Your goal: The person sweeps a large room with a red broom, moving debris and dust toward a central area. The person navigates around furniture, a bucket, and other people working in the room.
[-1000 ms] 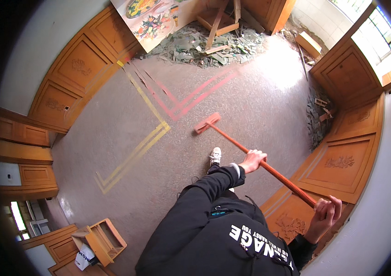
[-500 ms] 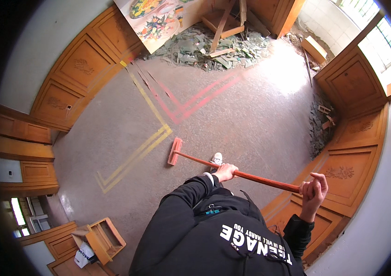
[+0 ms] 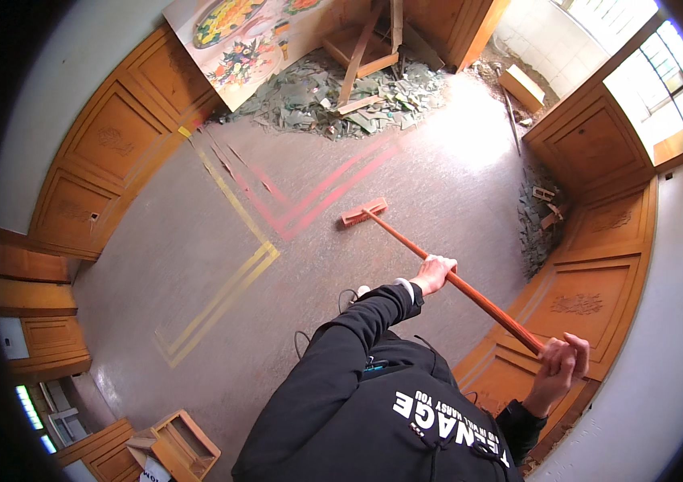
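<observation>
A push broom (image 3: 406, 243) with a reddish-brown wooden handle runs diagonally in front of me. Its wide pinkish-red head (image 3: 364, 212) rests on the floor ahead, just right of the pink tape lines (image 3: 289, 222). Around the middle of the handle, my left hand (image 3: 433, 274) is closed, with a white band at its wrist. My right hand (image 3: 560, 369) grips the handle's upper end on the right, some of its fingers partly raised. Both arms wear black sleeves.
Broken glass shards (image 3: 309, 96) lie piled at the far side beside a painted panel (image 3: 241, 36) and a wooden frame (image 3: 357, 56). More rubble (image 3: 536, 213) lines the right wall. Yellow tape (image 3: 213, 305) marks the floor. A wooden drawer unit (image 3: 181, 446) sits at lower left.
The broom head has swung right and farther away from me, turning from upright to nearly crosswise in view. My left hand has moved forward and right with the handle; the right shifted slightly.
</observation>
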The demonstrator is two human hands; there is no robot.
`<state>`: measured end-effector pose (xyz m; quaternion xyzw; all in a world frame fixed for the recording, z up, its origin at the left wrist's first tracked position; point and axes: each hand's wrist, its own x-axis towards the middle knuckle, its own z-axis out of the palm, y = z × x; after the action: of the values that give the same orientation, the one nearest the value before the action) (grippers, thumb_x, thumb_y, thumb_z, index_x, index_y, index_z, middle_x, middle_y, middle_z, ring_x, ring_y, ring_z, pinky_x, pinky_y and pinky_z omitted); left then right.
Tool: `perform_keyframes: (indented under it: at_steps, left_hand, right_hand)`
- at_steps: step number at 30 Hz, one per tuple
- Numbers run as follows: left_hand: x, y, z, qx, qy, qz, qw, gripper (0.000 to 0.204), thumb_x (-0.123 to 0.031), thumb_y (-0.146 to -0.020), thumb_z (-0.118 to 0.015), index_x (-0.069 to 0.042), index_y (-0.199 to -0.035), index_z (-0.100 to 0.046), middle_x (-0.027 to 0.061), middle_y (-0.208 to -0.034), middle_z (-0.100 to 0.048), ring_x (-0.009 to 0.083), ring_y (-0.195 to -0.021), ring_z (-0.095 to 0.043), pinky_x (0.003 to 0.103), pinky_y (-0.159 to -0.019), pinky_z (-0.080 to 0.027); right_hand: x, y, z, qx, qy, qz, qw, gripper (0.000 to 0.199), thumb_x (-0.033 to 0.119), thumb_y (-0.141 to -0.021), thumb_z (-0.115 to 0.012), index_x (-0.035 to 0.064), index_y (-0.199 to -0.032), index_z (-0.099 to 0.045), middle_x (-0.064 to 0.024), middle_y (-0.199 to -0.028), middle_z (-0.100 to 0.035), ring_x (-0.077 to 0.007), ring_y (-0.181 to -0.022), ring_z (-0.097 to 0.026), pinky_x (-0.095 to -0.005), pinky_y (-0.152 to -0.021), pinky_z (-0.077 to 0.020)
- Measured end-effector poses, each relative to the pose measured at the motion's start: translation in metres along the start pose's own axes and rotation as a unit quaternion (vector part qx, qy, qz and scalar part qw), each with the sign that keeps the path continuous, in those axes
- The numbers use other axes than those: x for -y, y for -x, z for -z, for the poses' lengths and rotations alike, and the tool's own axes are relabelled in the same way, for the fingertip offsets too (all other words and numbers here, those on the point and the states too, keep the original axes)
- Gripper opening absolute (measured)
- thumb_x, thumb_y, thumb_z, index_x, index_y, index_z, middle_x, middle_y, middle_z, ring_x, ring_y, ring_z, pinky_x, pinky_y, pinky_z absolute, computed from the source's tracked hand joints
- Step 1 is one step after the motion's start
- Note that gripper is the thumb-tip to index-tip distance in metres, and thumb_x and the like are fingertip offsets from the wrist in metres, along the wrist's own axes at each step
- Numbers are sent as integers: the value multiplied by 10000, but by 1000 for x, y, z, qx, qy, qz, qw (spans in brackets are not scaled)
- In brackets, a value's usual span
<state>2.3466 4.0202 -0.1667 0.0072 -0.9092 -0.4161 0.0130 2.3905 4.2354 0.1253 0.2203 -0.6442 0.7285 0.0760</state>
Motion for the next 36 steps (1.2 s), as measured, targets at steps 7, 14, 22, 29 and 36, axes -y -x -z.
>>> perform_keyframes:
  at_steps: [7, 14, 22, 29, 36]
  left_hand:
    - [38, 36, 16, 11, -5, -34, 999, 75, -124, -724, -620, -116, -798, -619, 114, -751, -648, 328, -792, -628, 447, -702, -461]
    - [97, 112, 43, 47, -1, 103, 994, 115, -199, -729, -673, -138, -818, -634, 116, -767, -653, 335, -794, -630, 457, -688, -473]
    - [96, 100, 58, -22, -17, 168, 985, 199, -88, -711, -655, -156, -895, -625, 73, -857, -648, 306, -894, -598, 440, -774, -455]
    - [60, 46, 43, 40, -17, 154, 987, 207, -66, -710, -659, -161, -892, -634, 65, -826, -639, 279, -876, -600, 414, -757, -476]
    - [-15, -79, -10, 48, -59, 10, 997, 267, -92, -721, -655, -185, -965, -601, 43, -819, -611, 266, -870, -591, 418, -729, -464]
  right_hand:
    - [-18, -34, -10, -19, -70, -103, 992, 211, 75, -930, -399, -17, -985, -582, 53, -459, -209, -47, -369, -191, -226, -382, -278]
    - [-71, -48, -52, 81, -180, -201, 960, 224, 95, -939, -399, -27, -1014, -572, 50, -454, -251, -56, -358, -236, -245, -396, -309]
    - [-86, -78, -63, 134, -214, -212, 944, 199, 87, -936, -451, -51, -1008, -575, 47, -466, -285, -54, -375, -273, -250, -426, -329]
    - [-100, -105, -19, 129, -205, -213, 947, 196, 108, -938, -453, -38, -996, -570, 45, -453, -263, -64, -366, -268, -253, -425, -336]
    - [-82, -159, 85, 49, -171, -115, 977, 210, 36, -906, -422, -58, -989, -590, 50, -482, -286, -48, -393, -264, -236, -419, -312]
